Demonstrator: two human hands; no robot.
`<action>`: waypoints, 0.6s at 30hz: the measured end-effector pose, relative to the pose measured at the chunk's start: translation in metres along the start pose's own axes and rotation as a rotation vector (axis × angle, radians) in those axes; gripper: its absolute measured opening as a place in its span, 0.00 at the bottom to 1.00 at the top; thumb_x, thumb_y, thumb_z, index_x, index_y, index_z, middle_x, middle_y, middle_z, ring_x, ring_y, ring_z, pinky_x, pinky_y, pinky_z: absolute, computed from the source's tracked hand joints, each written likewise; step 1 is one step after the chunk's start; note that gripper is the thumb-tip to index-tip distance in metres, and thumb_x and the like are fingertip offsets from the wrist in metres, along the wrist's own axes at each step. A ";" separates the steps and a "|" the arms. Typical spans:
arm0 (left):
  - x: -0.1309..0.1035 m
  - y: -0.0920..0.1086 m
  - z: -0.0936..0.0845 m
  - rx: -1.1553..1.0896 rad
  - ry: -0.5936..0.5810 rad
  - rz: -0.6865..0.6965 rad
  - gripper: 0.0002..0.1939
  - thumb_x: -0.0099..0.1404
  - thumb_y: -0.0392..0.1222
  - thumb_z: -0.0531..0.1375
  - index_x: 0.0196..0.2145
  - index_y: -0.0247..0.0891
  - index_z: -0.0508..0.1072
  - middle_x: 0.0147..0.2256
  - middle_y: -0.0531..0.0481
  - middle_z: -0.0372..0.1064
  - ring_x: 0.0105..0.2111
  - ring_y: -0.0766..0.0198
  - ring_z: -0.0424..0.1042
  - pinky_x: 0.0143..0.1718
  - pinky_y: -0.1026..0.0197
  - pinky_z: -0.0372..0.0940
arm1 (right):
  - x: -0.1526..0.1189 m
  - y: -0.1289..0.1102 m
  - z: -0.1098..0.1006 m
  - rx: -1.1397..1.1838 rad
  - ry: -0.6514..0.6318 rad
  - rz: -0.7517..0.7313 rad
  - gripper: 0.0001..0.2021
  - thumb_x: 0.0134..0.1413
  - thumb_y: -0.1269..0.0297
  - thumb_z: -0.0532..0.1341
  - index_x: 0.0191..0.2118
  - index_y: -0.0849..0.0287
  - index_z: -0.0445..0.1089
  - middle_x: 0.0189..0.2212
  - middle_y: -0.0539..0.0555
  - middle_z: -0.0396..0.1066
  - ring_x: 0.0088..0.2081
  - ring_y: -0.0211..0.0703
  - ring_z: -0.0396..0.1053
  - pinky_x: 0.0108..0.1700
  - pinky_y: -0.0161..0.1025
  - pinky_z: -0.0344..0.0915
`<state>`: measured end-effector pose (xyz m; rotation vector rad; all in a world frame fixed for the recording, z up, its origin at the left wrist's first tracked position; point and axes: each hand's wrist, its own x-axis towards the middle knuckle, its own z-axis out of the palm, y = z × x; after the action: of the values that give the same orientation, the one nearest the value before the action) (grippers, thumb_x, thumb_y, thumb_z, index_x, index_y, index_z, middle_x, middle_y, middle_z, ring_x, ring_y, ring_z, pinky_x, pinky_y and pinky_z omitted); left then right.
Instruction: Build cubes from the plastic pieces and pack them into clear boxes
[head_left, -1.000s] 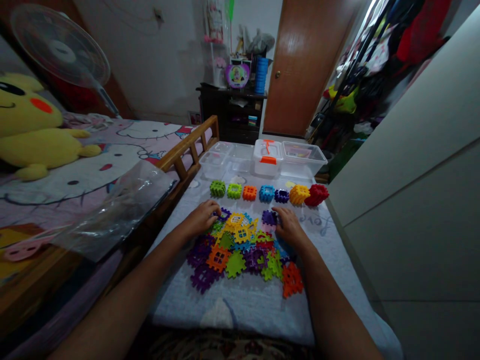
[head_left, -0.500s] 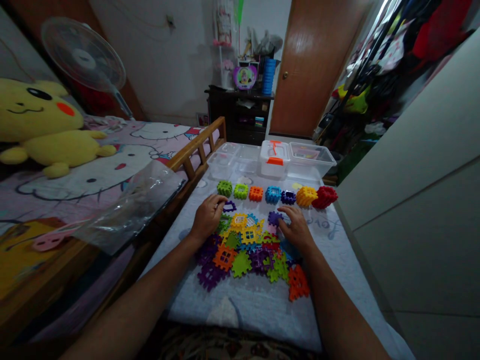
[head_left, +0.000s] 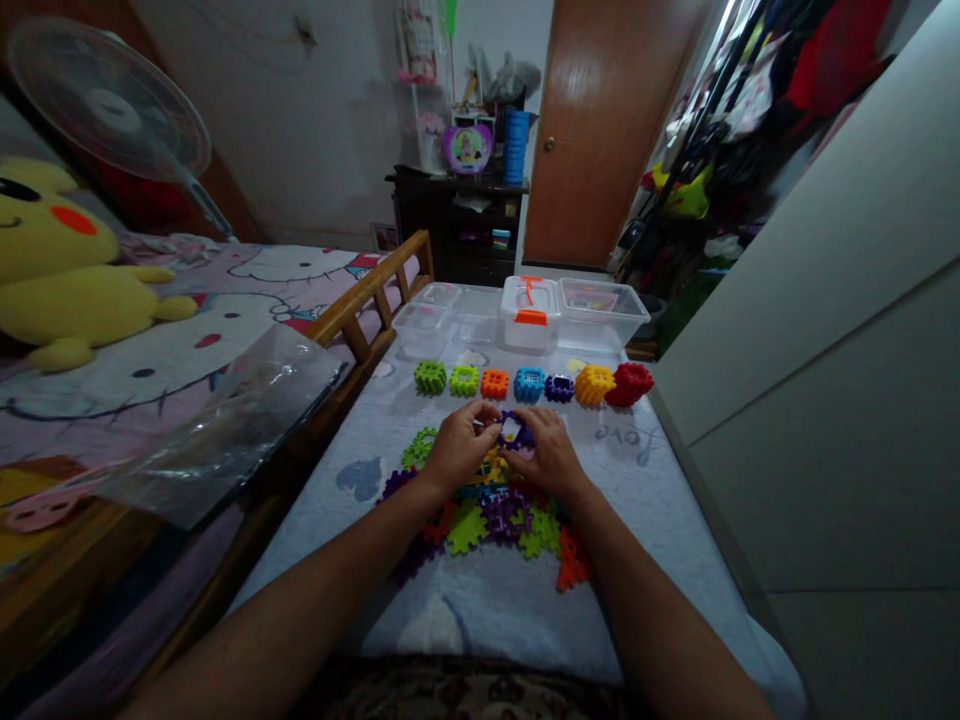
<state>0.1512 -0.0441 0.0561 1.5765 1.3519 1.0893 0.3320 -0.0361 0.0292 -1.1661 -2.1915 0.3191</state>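
My left hand (head_left: 463,447) and my right hand (head_left: 549,452) meet above a pile of toothed plastic building pieces. Between their fingertips is a dark purple frame-shaped building piece (head_left: 513,428) with an open middle. My left fingers pinch its left side. The right hand's fingers close around the right side, where a second purple piece seems to lie against it; the fingers partly hide both. Beneath lie loose pieces: a lime green one (head_left: 466,527), a purple one (head_left: 507,514) and an orange one (head_left: 573,560). Part of the pile is hidden by my hands and left forearm.
Stacks sorted by colour stand in a row beyond my hands, from a green stack (head_left: 430,377) to a red stack (head_left: 630,384). Behind them are a lidded clear box (head_left: 530,315) and an open clear bin (head_left: 604,315). A wooden bed rail (head_left: 367,305) borders the left.
Both hands have come together over the pile, bringing the purple pieces from the left and right to the middle. The whole view has shifted slightly, so the surroundings appear further left.
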 end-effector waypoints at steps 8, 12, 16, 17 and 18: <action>0.011 -0.011 -0.042 0.269 0.043 0.129 0.08 0.61 0.43 0.59 0.37 0.39 0.74 0.37 0.47 0.74 0.38 0.58 0.74 0.45 0.56 0.69 | -0.001 0.037 -0.013 -0.031 0.077 0.237 0.28 0.49 0.63 0.66 0.57 0.57 0.66 0.47 0.60 0.66 0.51 0.57 0.64 0.54 0.54 0.61; 0.020 -0.048 -0.080 0.392 0.131 0.048 0.11 0.59 0.46 0.58 0.36 0.38 0.75 0.37 0.46 0.74 0.39 0.56 0.74 0.47 0.54 0.69 | -0.004 0.050 -0.013 -0.063 -0.073 0.314 0.29 0.48 0.63 0.65 0.58 0.58 0.66 0.51 0.61 0.66 0.53 0.58 0.62 0.55 0.54 0.60; 0.021 -0.084 -0.102 0.512 0.237 0.010 0.12 0.58 0.46 0.57 0.36 0.38 0.75 0.40 0.45 0.72 0.43 0.54 0.73 0.52 0.53 0.67 | -0.006 0.048 -0.010 -0.125 -0.160 0.342 0.28 0.47 0.62 0.66 0.57 0.57 0.67 0.53 0.61 0.66 0.55 0.59 0.60 0.56 0.54 0.58; 0.020 -0.091 -0.104 0.536 0.253 0.009 0.12 0.58 0.46 0.56 0.36 0.38 0.75 0.40 0.44 0.72 0.43 0.53 0.73 0.52 0.53 0.66 | -0.007 0.047 -0.009 -0.138 -0.171 0.348 0.30 0.47 0.61 0.66 0.58 0.57 0.66 0.54 0.61 0.65 0.55 0.59 0.60 0.56 0.54 0.58; 0.019 -0.096 -0.105 0.558 0.263 0.012 0.13 0.59 0.46 0.56 0.36 0.38 0.75 0.40 0.44 0.72 0.44 0.53 0.72 0.52 0.53 0.66 | -0.007 0.046 -0.009 -0.148 -0.181 0.353 0.31 0.47 0.60 0.66 0.59 0.57 0.66 0.55 0.61 0.65 0.55 0.59 0.60 0.56 0.54 0.57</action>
<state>0.0222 -0.0095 0.0034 1.8748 1.9496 1.0028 0.3711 -0.0156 0.0114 -1.6694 -2.1843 0.4304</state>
